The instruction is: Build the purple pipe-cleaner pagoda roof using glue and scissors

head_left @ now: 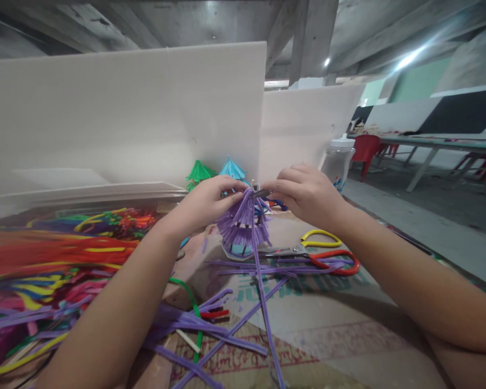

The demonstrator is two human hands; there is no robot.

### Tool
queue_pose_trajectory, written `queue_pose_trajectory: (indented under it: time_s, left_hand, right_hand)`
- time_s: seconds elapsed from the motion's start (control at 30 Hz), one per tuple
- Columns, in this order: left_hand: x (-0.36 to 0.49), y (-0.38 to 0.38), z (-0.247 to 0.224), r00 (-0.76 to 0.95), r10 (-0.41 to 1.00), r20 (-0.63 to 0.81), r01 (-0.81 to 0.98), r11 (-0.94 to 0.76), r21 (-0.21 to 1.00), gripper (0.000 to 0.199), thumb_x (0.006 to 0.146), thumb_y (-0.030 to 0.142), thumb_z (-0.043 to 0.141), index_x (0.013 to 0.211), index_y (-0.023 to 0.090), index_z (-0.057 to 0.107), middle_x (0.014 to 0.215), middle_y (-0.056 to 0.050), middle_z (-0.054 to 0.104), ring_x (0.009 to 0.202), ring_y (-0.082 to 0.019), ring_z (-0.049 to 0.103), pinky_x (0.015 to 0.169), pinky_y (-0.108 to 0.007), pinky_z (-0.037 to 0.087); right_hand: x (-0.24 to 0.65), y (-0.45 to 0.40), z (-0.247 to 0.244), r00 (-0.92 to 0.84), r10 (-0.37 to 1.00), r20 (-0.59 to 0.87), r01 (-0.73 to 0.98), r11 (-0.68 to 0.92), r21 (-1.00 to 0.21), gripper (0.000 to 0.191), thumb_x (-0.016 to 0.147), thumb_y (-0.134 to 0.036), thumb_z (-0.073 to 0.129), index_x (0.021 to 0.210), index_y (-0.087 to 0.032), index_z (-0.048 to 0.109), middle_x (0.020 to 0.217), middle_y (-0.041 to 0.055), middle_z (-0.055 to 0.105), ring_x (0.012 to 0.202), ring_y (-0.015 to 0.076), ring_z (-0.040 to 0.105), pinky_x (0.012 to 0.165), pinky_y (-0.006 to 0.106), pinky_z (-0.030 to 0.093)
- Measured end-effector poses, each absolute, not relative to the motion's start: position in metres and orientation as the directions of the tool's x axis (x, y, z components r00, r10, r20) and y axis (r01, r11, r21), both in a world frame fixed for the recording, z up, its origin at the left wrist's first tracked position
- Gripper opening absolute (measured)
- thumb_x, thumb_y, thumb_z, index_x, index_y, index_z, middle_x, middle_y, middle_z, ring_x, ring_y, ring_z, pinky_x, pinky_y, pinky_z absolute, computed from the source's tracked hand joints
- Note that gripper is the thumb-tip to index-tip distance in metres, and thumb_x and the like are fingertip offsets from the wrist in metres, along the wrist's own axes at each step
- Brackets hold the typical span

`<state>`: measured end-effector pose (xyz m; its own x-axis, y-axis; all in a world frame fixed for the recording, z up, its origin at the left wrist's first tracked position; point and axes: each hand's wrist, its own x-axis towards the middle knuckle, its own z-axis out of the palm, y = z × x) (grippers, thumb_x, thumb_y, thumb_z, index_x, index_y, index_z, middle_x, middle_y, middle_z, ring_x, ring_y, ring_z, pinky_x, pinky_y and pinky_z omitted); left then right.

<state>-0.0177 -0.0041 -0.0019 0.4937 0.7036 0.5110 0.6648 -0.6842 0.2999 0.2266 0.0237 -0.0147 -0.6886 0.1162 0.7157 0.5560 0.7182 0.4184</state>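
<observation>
The purple tree (243,233) stands just left of the scissors (298,250); our left hand (208,202) pinches its top, and our right hand (308,188) grips a dark tool (261,193) there. Beyond the scissors, leftward, stand 2 more: a green tree (200,171) and a blue tree (231,168).

We are in a craft workshop, apparently fitted into a bare concrete building. Rough beams (281,32) and a thick pillar (314,40) show overhead, a bright lamp (411,56) lights the far side, and we see a plain grey floor (389,208). White partition panels (121,119) fence off our surface (348,319), where bundled chenille stems (65,251), scissors (297,250) and a green tiered ornament (200,170) mark handicraft work. Beyond, another long surface (441,142) and a red plastic chair (365,152) suggest shared workstations.
</observation>
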Motion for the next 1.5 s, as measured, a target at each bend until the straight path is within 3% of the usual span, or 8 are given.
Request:
queue_pose_trajectory:
  time_s: [0.27, 1.07, 1.5]
  left_hand:
    - [-0.0183, -0.0029, -0.0026, 0.495, 0.702, 0.512, 0.673, -0.683, 0.286, 0.027, 0.094, 0.029, 0.053, 0.112, 0.021, 0.072, 0.112, -0.005, 0.074, 0.104, -0.020, 0.066, 0.091, -0.033, 0.050]
    - [-0.0171, -0.0022, -0.0032, 0.498, 0.695, 0.519, 0.680, -0.684, 0.263, 0.026, 0.094, 0.029, 0.054, 0.111, 0.022, 0.073, 0.109, -0.004, 0.074, 0.102, -0.020, 0.065, 0.090, -0.031, 0.049]
    - [-0.0173, -0.0020, -0.0034, 0.511, 0.684, 0.520, 0.675, -0.694, 0.250, 0.027, 0.095, 0.029, 0.054, 0.113, 0.022, 0.073, 0.109, -0.004, 0.074, 0.102, -0.020, 0.065, 0.089, -0.031, 0.049]
  right_hand:
    - [0.2266, 0.0221, -0.0150, -0.701, 0.120, 0.703, 0.567, 0.692, 0.447, 0.024, 0.100, -0.027, 0.050, 0.102, -0.020, 0.073, 0.078, 0.0053, 0.066, 0.075, 0.0186, 0.052, 0.071, 0.033, 0.033]
    - [0.2265, 0.0172, -0.0124, -0.652, 0.145, 0.744, 0.584, 0.722, 0.371, 0.021, 0.098, -0.024, 0.053, 0.100, -0.020, 0.073, 0.079, 0.0059, 0.067, 0.076, 0.0189, 0.055, 0.071, 0.032, 0.035]
    - [0.2269, 0.0194, -0.0141, -0.688, 0.128, 0.714, 0.567, 0.710, 0.418, 0.022, 0.099, -0.027, 0.052, 0.102, -0.020, 0.073, 0.080, 0.0052, 0.067, 0.076, 0.0185, 0.054, 0.071, 0.032, 0.035]
